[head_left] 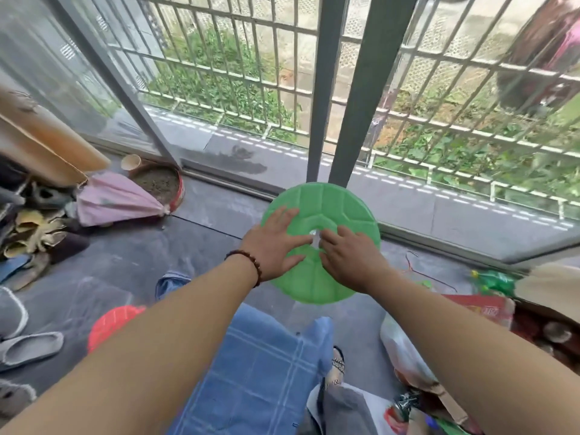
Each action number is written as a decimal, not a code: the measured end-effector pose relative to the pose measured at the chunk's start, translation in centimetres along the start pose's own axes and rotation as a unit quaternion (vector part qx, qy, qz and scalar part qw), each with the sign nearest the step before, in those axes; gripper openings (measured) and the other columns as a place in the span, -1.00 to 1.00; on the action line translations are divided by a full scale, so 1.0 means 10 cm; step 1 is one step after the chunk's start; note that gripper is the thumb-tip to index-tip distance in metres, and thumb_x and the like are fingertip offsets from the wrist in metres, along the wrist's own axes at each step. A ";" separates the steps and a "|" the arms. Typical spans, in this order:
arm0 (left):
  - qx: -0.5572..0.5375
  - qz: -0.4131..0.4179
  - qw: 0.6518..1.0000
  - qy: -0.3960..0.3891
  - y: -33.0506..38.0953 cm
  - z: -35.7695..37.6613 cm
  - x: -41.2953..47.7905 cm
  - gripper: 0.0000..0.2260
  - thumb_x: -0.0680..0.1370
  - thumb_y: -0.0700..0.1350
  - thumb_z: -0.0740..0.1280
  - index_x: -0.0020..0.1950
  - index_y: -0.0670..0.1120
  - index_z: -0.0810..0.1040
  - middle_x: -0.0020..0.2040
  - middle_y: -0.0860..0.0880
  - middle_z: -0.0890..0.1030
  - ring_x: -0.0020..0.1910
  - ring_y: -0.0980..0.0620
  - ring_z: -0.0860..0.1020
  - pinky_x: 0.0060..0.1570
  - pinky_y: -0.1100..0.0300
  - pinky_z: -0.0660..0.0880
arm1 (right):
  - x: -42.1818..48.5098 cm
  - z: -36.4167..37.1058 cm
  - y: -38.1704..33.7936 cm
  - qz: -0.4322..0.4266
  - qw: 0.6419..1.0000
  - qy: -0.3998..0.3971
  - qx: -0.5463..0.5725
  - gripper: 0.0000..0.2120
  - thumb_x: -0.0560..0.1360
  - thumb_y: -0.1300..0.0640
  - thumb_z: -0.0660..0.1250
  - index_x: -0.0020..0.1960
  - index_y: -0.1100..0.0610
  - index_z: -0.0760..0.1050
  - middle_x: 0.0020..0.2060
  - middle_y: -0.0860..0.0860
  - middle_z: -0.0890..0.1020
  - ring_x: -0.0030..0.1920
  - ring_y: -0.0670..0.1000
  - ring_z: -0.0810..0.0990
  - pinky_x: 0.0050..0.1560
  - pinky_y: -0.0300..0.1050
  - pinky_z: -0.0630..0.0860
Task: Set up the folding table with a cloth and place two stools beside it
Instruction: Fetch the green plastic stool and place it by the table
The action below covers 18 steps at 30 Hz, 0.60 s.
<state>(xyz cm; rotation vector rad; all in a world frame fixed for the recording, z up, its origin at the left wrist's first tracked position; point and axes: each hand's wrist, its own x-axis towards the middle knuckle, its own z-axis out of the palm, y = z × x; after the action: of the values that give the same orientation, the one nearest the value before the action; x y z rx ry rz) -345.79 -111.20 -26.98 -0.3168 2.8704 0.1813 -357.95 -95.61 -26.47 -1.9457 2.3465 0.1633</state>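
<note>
A round green stool (326, 202) with a hole in its middle stands on the dark floor near the window rail. My left hand (276, 243) lies flat on its left part, fingers spread. My right hand (348, 255) rests on its right part, fingers straight and reaching the centre hole. A red stool (110, 321) shows at lower left, partly hidden behind my left forearm. A blue checked cloth (260, 365) covers a surface just below my arms. What lies under the cloth cannot be seen.
Grey slippers (28, 343) and piled shoes (28, 233) lie at left, with a folded pink umbrella (116, 199) and a round soil tub (160, 183). Bags and a green bottle (496, 281) crowd the right. Sliding glass doors and a barred railing (238, 76) close off the far side.
</note>
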 end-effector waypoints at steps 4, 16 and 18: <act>0.004 -0.008 1.000 -0.021 -0.28 0.43 0.24 -0.61 0.57 0.19 0.11 0.40 0.25 0.29 0.54 -0.07 -0.05 0.51 -0.11 -0.04 0.40 -0.09 0.19 | 0.38 0.44 0.04 -0.023 0.999 -0.024 0.000 -0.70 0.58 0.01 0.14 0.06 0.20 0.53 0.05 0.08 0.54 -0.09 0.15 0.50 -0.39 -0.07 0.24; 0.055 -0.070 0.991 -0.102 -0.87 1.75 1.13 -0.60 0.59 0.11 0.10 0.42 0.28 0.18 0.54 -0.07 -0.13 0.51 -0.12 -0.14 0.35 -0.21 0.17 | 1.39 2.09 0.28 -0.059 0.993 -0.077 0.067 -0.67 0.62 0.06 0.05 0.23 0.22 0.42 0.19 0.11 0.45 0.01 0.18 0.44 -0.24 0.07 0.39; 0.058 -0.078 0.989 -0.107 -0.94 2.06 1.27 -0.60 0.58 0.10 0.11 0.42 0.28 0.17 0.54 -0.06 -0.13 0.51 -0.13 -0.14 0.35 -0.25 0.15 | 1.53 2.43 0.32 -0.063 0.991 -0.092 0.070 -0.60 0.62 0.02 0.00 0.38 0.19 0.29 0.29 0.07 0.35 0.10 0.16 0.38 -0.11 0.08 0.42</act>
<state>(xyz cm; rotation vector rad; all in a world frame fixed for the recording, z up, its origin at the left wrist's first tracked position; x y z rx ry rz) -350.89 -119.73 -50.90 -0.4683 2.6177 0.0182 -363.89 -106.51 -52.53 -1.9150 2.0554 0.1566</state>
